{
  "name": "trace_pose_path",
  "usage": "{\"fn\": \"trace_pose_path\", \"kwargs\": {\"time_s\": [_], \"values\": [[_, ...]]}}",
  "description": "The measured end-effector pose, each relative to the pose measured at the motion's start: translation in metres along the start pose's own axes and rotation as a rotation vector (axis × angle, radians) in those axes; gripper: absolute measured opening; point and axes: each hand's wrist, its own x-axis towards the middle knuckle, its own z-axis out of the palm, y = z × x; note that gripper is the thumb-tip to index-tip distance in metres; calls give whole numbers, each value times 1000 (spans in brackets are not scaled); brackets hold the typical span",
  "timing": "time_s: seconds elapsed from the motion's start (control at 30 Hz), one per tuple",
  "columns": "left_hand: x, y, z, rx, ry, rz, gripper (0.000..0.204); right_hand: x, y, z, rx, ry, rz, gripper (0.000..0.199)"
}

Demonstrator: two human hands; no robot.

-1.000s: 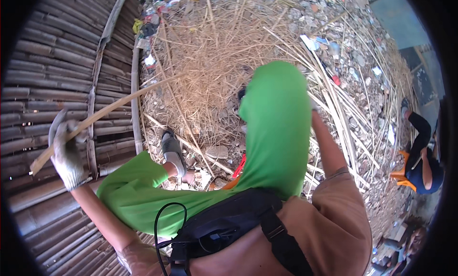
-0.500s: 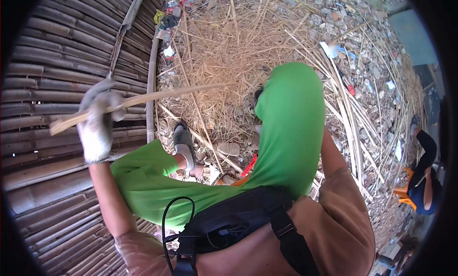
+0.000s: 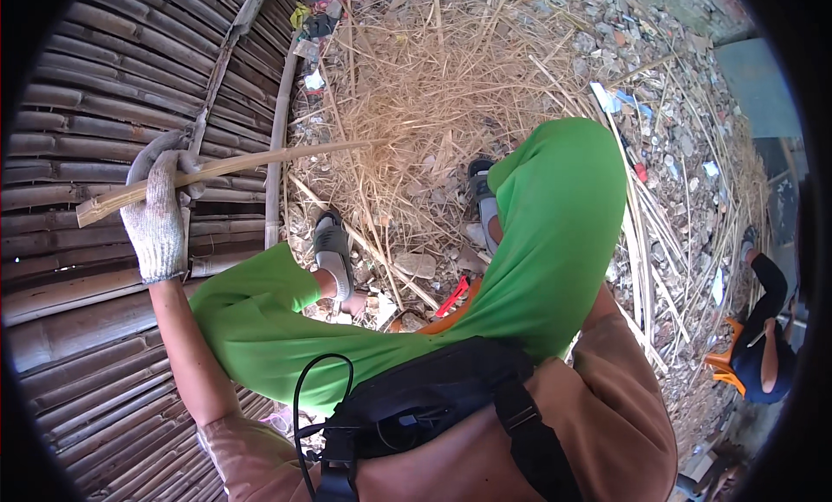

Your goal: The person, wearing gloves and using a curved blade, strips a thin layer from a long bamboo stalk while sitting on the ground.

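My left hand (image 3: pixel 159 220), in a grey-white knit work glove, is closed around a split bamboo strip (image 3: pixel 260 159) near its thick end. The strip's thin end points right, over the scattered shavings. My right forearm (image 3: pixel 605 304) goes down behind my green-trousered right knee (image 3: pixel 563 190), which hides the right hand. Between my legs a red object (image 3: pixel 451 297) lies beside the orange edge (image 3: pixel 451 317) of what looks like my seat.
A bamboo slat wall (image 3: pixel 78 190) rises close on my left. Bamboo shavings (image 3: pixel 433 94) cover rubble ahead; long pale strips (image 3: pixel 640 251) lie at right. A co-worker (image 3: pixel 763 350) sits at the far right on an orange stool (image 3: pixel 726 363).
My left hand has moved a little left and down with the bamboo strip, and its blur is gone. My right knee has shifted right, showing more of the right foot.
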Motion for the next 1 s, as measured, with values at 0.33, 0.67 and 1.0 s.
{"fn": "trace_pose_path", "kwargs": {"time_s": [0.33, 0.67, 1.0], "values": [[15, -40, -92, -172, 100, -12, 55, -23, 4, 4, 63, 43, 244, 72], [16, -38, 24, -163, -45, -104, 36, -37, 34, 2, 265, 55, 207, 64], [6, -9, 5, -605, 80, -2, 43, -19, 75, -32, 257, 176, 2, 53]]}}
